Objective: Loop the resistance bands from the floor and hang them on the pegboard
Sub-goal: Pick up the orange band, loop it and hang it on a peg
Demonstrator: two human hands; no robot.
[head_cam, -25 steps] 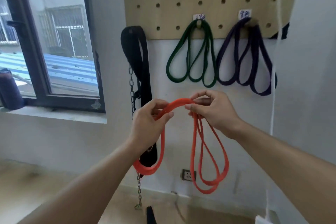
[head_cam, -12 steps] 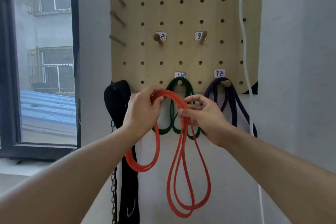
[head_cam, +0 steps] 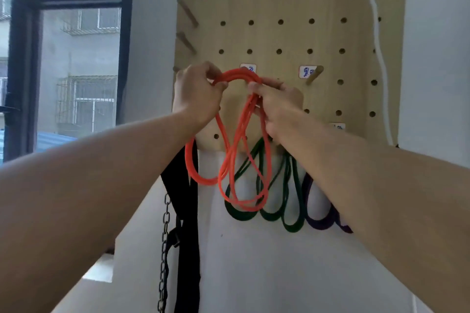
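An orange resistance band (head_cam: 230, 160), folded into several loops, is held up against the wooden pegboard (head_cam: 279, 7). My left hand (head_cam: 197, 94) grips its top arc on the left and my right hand (head_cam: 276, 104) pinches the strands on the right. The arc sits just below a white label, and whatever peg is there is hidden behind the band. A green band (head_cam: 284, 216) and a purple band (head_cam: 320, 221) hang in loops from the board's lower row, partly behind my right forearm. A bare wooden peg (head_cam: 314, 75) sticks out to the right of my hands.
A black strap (head_cam: 187, 236) with a metal chain (head_cam: 164, 249) hangs left of the bands. A white cord (head_cam: 379, 53) runs down the board's right side. More wooden pegs (head_cam: 187, 11) jut from the left edge. A dark-framed window (head_cam: 76, 58) is at left.
Both hands have risen with the orange band from the lower peg row up to the labelled row above. The loops now hang in front of the green band.
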